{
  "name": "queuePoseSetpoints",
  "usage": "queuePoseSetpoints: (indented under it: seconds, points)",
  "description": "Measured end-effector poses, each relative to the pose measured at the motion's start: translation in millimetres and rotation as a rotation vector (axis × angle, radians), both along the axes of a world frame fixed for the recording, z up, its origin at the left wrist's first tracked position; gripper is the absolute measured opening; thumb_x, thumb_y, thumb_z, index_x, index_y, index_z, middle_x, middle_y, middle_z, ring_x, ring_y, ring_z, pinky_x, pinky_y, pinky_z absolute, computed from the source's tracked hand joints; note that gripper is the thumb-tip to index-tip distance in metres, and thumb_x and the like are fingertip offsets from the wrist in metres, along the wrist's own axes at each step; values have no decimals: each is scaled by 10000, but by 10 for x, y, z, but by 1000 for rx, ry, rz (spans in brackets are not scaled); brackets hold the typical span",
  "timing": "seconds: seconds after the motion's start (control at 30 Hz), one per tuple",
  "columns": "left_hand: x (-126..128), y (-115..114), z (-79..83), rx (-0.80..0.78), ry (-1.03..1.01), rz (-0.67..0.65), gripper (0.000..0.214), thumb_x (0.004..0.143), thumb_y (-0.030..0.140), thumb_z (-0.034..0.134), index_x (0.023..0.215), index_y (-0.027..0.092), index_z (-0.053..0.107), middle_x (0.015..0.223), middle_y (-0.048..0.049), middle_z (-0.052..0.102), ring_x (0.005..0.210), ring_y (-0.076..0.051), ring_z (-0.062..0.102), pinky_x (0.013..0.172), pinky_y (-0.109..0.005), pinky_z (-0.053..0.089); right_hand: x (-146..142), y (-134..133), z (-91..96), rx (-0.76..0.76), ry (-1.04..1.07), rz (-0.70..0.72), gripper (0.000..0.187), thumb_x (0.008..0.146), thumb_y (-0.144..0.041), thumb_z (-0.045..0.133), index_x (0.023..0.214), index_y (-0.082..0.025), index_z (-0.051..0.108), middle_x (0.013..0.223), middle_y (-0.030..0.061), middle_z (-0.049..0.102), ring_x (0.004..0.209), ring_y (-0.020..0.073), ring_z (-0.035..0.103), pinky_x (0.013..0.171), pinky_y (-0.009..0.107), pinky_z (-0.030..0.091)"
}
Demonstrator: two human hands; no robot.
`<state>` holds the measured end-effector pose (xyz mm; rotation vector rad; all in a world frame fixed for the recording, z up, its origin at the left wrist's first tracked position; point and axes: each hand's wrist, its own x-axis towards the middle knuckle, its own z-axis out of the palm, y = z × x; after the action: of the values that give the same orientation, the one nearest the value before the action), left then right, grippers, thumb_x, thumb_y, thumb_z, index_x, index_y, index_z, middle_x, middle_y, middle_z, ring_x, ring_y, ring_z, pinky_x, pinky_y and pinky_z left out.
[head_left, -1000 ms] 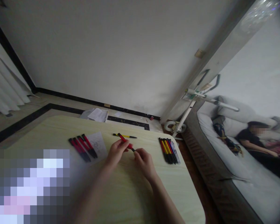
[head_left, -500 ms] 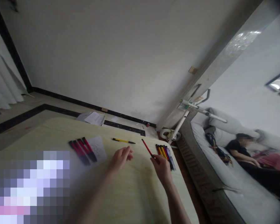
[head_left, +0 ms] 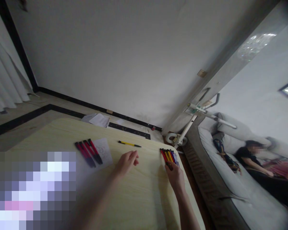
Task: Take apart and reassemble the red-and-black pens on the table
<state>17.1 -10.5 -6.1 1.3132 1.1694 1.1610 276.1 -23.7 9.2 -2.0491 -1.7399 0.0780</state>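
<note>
my right hand (head_left: 175, 175) is pinching the dark end of a slim red-and-black pen (head_left: 163, 156) at the left of the multicoloured pen row (head_left: 171, 155). my left hand (head_left: 127, 162) is half curled, can't tell how tight. yellow-and-black pen (head_left: 129, 144) lies just past it on the pale wood-grain table (head_left: 144, 191).

The rightmost row of pens (head_left: 168, 155) runs red, yellow and blue; the lone pen (head_left: 129, 143) is yellow and black. Faint grain streaks the pale cream tabletop (head_left: 139, 191).

Pale table (head_left: 139, 185), pens (head_left: 95, 151), marked paper (head_left: 106, 149)
</note>
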Motion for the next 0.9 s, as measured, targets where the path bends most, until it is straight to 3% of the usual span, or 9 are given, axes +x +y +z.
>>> queuePoseSetpoints:
  seconds: [0.4,0.7,0.8,0.9]
  points:
    - [-7,-35,6,32,72,-7,451,816,501,288,734,153,562,593,-36,610,554,-138,556,529,-234,386,-7,-33,33,-161,-144,20,345,715,-415,486,997,-249,596,647,47,620,602,223,603,488,288,399]
    - [-10,-62,-2,37,86,-1,453,827,475,269,726,146,563,586,-33,601,509,-119,533,481,-215,364,106,-9,-78,-140,-130,81,374,693,-508,485,942,-257,607,586,61,599,510,236,579,447,318,392]
    - [-15,-70,-14,47,88,-13,374,822,416,310,742,148,558,589,-28,600,522,-119,539,487,-212,367,67,1,-18,-119,-127,79,363,683,-503,493,928,-261,607,600,59,610,495,221,573,436,304,389]
    - [-25,-90,-35,42,104,2,239,781,335,397,815,154,549,627,-21,609,554,-119,547,497,-209,368,-170,15,151,-82,-144,112,352,704,-495,473,914,-245,602,606,49,612,496,206,568,438,285,382]
